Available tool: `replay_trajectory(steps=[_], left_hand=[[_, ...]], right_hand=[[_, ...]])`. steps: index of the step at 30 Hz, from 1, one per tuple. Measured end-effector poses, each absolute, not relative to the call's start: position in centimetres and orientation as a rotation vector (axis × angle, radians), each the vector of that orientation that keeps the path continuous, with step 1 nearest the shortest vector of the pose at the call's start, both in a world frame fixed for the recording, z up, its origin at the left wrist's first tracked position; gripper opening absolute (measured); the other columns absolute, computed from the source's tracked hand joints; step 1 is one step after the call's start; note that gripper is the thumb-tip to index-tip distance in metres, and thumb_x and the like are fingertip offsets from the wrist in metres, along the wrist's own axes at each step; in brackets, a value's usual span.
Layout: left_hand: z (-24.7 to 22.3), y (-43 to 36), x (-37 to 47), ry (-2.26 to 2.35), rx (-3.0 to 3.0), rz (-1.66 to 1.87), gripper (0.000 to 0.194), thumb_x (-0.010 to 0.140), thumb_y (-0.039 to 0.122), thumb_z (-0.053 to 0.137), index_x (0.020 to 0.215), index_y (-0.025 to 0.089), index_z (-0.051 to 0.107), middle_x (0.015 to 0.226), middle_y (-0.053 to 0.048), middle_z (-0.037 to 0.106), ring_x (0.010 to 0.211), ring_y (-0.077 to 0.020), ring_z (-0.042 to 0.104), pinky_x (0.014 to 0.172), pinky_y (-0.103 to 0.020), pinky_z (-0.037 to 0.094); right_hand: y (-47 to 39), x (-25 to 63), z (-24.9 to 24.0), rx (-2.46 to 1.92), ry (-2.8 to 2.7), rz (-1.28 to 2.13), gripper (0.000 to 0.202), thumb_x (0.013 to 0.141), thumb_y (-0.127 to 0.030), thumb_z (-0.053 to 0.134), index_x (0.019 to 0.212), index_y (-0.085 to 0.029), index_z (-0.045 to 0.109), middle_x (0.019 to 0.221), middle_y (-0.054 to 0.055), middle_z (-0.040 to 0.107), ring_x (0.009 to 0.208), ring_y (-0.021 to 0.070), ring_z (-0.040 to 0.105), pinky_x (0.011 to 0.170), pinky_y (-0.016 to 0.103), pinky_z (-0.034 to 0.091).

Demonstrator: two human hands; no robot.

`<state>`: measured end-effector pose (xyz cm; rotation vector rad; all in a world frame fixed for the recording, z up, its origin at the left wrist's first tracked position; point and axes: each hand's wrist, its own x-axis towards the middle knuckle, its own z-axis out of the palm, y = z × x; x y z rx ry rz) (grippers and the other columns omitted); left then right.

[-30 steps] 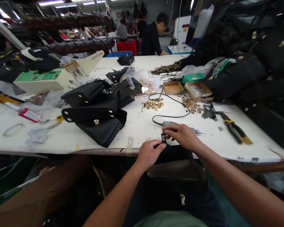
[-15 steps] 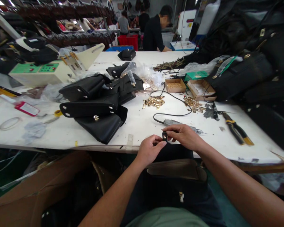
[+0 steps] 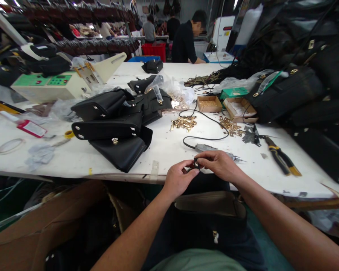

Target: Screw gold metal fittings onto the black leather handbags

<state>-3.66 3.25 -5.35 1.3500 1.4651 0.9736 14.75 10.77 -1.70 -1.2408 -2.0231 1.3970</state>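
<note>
Over the table's front edge, my left hand (image 3: 180,177) pinches a small black tab with a slot (image 3: 196,164) between thumb and fingers. From the other side, the fingertips of my right hand (image 3: 218,164) are closed on the same tab and cover part of it. Below my hands, a black bag (image 3: 194,222) with a metal clasp (image 3: 215,236) rests on my lap. Whether the tab is joined to this bag I cannot tell. Just beyond my right hand lies a grey corded power screwdriver (image 3: 206,147), partly covered by the hand.
Black bags (image 3: 110,126) are piled at the left. Gold metal fittings (image 3: 183,123) lie beyond the cord, near small cardboard boxes (image 3: 209,103). Pliers (image 3: 282,156) and more black bags (image 3: 293,90) are at the right. A person (image 3: 186,39) works across the table.
My right fingertips have shifted onto the tab's face and hide more of it. The tab appears slightly turned. My left hand has hardly moved.
</note>
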Motion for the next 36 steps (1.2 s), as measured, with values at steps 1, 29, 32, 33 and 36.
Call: replay_trajectory(steps=[1, 29, 32, 33, 36], left_hand=[[-5.1, 3.3, -3.5, 1.464, 1.324, 0.999, 0.034, 0.086, 0.036, 0.069, 0.116, 0.021, 0.076, 0.101, -0.002, 0.078, 0.07, -0.0134, 0.064, 0.068, -0.025, 0.05], [-5.7, 4.3, -2.0, 1.44, 0.979, 1.233, 0.019, 0.079, 0.035, 0.071, 0.082, 0.016, 0.078, 0.066, -0.001, 0.07, 0.061, -0.0135, 0.06, 0.06, -0.023, 0.045], [-5.4, 4.1, -2.3, 1.441, 1.085, 1.173, 0.023, 0.084, 0.039, 0.068, 0.087, 0.017, 0.077, 0.066, 0.0, 0.068, 0.061, -0.0133, 0.06, 0.06, -0.023, 0.044], [-5.3, 4.0, -2.4, 1.444, 1.125, 1.151, 0.025, 0.085, 0.04, 0.067, 0.089, 0.017, 0.076, 0.065, 0.001, 0.067, 0.061, -0.013, 0.059, 0.059, -0.023, 0.043], [-4.8, 3.7, -2.6, 1.452, 1.21, 1.098, 0.026, 0.089, 0.041, 0.064, 0.093, 0.018, 0.074, 0.063, 0.003, 0.064, 0.059, -0.0122, 0.056, 0.057, -0.023, 0.04]], right_hand=[[10.7, 14.7, -1.7, -1.232, -2.031, 1.392, 0.027, 0.09, -0.035, 0.061, 0.103, -0.021, 0.08, 0.083, 0.001, 0.075, 0.076, 0.0184, 0.067, 0.071, 0.029, 0.05], [10.0, 14.7, -3.0, -1.261, -1.881, 1.449, 0.028, 0.082, -0.028, 0.065, 0.105, -0.018, 0.076, 0.073, 0.0, 0.07, 0.067, 0.0165, 0.062, 0.062, 0.027, 0.047], [9.7, 15.4, -2.9, -1.229, -1.899, 1.505, 0.033, 0.08, -0.024, 0.065, 0.112, -0.018, 0.073, 0.077, 0.0, 0.07, 0.068, 0.016, 0.061, 0.063, 0.027, 0.046], [9.5, 15.5, -2.7, -1.227, -1.919, 1.502, 0.034, 0.08, -0.023, 0.065, 0.113, -0.019, 0.072, 0.078, 0.0, 0.07, 0.068, 0.0155, 0.06, 0.062, 0.027, 0.045], [8.7, 15.7, -2.0, -1.234, -1.962, 1.471, 0.038, 0.081, -0.022, 0.063, 0.118, -0.02, 0.07, 0.078, -0.001, 0.069, 0.067, 0.0145, 0.059, 0.061, 0.026, 0.043]])
